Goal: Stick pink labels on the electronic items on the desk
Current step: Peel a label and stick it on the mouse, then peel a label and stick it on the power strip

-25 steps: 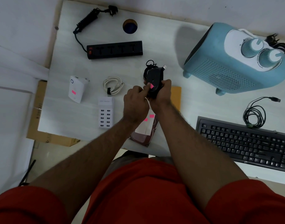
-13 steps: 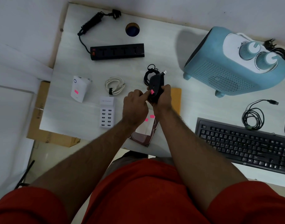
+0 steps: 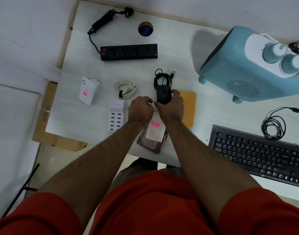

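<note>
White desk; right hand grips black mouse; left hand curled, empty.

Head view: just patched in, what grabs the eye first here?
The two hands meet at mid-desk: the right hand grips a black mouse, and the left hand sits curled beside it. At far right a big blue heater dominates the desk. Pink labels wait on a sheet near the front edge, and one is on the white adapter at left.
</note>
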The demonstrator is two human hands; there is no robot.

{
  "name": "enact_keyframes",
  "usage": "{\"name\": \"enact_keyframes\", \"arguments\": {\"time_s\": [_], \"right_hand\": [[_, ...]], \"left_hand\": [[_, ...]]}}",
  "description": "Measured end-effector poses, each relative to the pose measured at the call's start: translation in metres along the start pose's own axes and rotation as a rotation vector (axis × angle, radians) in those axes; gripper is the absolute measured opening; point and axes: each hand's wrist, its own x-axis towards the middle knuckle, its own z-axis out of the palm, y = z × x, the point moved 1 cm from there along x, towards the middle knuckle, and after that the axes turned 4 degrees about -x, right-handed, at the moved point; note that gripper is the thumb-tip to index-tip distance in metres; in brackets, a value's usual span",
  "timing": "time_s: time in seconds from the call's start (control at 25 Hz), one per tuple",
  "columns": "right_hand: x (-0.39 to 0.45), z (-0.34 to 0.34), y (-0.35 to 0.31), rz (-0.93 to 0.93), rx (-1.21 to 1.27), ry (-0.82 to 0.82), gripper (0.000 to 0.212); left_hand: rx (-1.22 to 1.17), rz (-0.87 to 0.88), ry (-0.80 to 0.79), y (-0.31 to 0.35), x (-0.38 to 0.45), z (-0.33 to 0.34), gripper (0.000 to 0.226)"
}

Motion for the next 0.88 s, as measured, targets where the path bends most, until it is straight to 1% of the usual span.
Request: {"name": "enact_keyframes", "arguments": {"time_s": [0.08, 0.16, 0.24, 0.4, 0.52, 0.64, 0.72, 0.8, 0.88], "right_hand": [[0.002, 0.001, -0.003, -0.013, -0.121, -0.006, 0.085], [0.004, 0.002, -0.007, -0.005, -0.167, 0.012, 0.086], [0.006, 0.003, -0.011, 0.013, -0.157, 0.036, 0.090], [-0.001, 0.003, -0.010, 0.033, -0.088, 0.053, 0.092], [-0.017, -0.003, 0.002, 0.003, -0.028, 0.103, 0.080], [-0.039, -0.010, 0.018, -0.036, -0.045, 0.137, 0.066], [-0.049, -0.012, 0.030, -0.039, -0.102, 0.108, 0.061], [-0.053, -0.012, 0.036, -0.018, -0.161, 0.041, 0.058], [-0.051, -0.011, 0.036, -0.003, -0.216, -0.005, 0.054]], "left_hand": [[-0.017, -0.036, 0.003, -0.006, -0.001, -0.001, 0.046], [-0.032, -0.052, -0.003, -0.010, -0.003, 0.000, 0.041], [-0.041, -0.048, -0.006, -0.012, -0.002, 0.001, 0.034], [-0.064, -0.017, -0.006, -0.010, -0.003, 0.001, 0.032], [-0.081, 0.016, -0.037, -0.009, -0.010, 0.004, 0.033], [-0.062, -0.026, -0.109, -0.014, -0.020, 0.013, 0.035], [-0.032, -0.081, -0.124, -0.020, -0.029, 0.018, 0.045], [-0.006, -0.115, -0.145, -0.026, -0.035, 0.022, 0.055], [0.011, -0.111, -0.157, -0.029, -0.038, 0.024, 0.053]]}}
